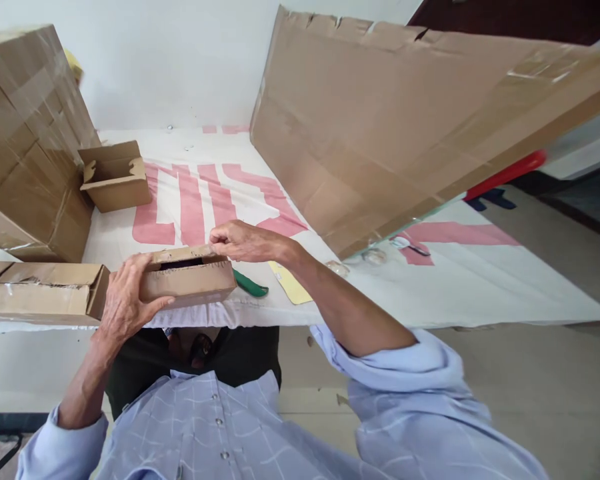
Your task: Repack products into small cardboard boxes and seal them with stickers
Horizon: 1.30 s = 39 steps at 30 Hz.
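Note:
A long, narrow cardboard box (190, 283) lies at the table's front edge, with a dark gap along its top and a ragged perforated edge. Its left end is gripped by my left hand (127, 297), thumb along the near side and fingers over the top. My right hand (243, 240) is closed at the far right top edge, on the box's flap (180, 254); its fingertips are partly hidden. Just right of the box lies a green, curved handle-like object (251, 284). A yellow card (293, 283) sits beyond it, partly under my right forearm.
Another long carton (40, 293) adjoins on the left. Behind it rise stacked taped cartons (35, 140) and a small open box (117, 187). A large cardboard sheet (380, 120) leans across the back right. Clear tape rolls (374, 256) lie at its foot on the white-covered table (505, 287).

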### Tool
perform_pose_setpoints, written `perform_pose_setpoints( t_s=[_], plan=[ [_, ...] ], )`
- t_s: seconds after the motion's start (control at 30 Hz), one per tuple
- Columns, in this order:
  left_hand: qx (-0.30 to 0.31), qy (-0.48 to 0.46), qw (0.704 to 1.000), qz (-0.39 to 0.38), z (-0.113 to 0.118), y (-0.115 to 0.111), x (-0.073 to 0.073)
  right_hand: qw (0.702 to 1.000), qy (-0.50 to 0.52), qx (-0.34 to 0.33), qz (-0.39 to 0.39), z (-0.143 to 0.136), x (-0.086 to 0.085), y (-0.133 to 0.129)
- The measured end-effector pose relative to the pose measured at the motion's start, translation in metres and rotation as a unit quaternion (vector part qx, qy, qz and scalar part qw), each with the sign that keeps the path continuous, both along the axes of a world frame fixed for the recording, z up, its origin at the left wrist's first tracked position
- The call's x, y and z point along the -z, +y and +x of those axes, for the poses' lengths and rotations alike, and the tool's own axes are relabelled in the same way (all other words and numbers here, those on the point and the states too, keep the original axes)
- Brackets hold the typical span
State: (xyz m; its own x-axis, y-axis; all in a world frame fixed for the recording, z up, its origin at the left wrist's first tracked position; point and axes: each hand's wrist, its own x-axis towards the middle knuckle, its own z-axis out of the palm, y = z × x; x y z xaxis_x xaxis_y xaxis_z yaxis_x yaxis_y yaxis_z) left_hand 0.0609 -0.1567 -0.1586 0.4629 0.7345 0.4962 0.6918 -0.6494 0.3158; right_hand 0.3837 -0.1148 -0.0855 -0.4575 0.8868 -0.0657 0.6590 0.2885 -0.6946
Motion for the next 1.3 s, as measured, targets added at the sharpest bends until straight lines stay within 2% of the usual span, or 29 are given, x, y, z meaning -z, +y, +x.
perform_pose_setpoints(
  t_s=[0.1,0.23,0.3,0.4,0.57,0.67,0.77,0.93,1.03,1.17,1.3],
  plan=[
    [0.032,0.077,0.996,-0.017,-0.001,0.005,0.002,0.999,-0.008,-0.017,-0.038,0.006,-0.001,0.016],
    [0.034,0.067,0.997,-0.02,-0.005,0.011,0.004,0.996,0.024,-0.016,-0.084,0.014,-0.003,0.021],
    [0.034,0.06,0.997,-0.015,-0.005,0.012,0.003,0.996,0.042,-0.025,-0.074,0.017,-0.001,0.016],
    [0.034,0.057,0.998,-0.021,-0.003,0.014,-0.002,0.999,0.026,-0.019,-0.009,0.016,0.01,0.001],
    [0.035,0.067,0.996,-0.037,0.002,0.021,-0.006,0.988,-0.054,0.006,0.145,0.01,0.043,-0.021],
    [0.029,0.07,0.996,-0.041,0.005,0.025,-0.007,0.977,-0.053,0.014,0.206,0.009,0.057,-0.02],
    [0.026,0.076,0.996,-0.041,0.009,0.027,-0.011,0.973,-0.012,0.025,0.23,0.011,0.061,-0.014],
    [0.024,0.1,0.994,-0.044,0.016,0.03,-0.024,0.966,0.073,0.05,0.242,0.014,0.057,-0.004],
    [0.017,0.116,0.992,-0.047,0.019,0.034,-0.031,0.964,0.099,0.038,0.243,0.016,0.055,0.001],
    [0.015,0.118,0.992,-0.044,0.018,0.045,-0.034,0.976,0.124,0.0,0.178,0.02,0.054,0.005],
    [0.007,0.109,0.993,-0.054,0.019,0.057,-0.036,0.984,0.137,-0.01,0.115,0.022,0.054,0.007]
  ],
)
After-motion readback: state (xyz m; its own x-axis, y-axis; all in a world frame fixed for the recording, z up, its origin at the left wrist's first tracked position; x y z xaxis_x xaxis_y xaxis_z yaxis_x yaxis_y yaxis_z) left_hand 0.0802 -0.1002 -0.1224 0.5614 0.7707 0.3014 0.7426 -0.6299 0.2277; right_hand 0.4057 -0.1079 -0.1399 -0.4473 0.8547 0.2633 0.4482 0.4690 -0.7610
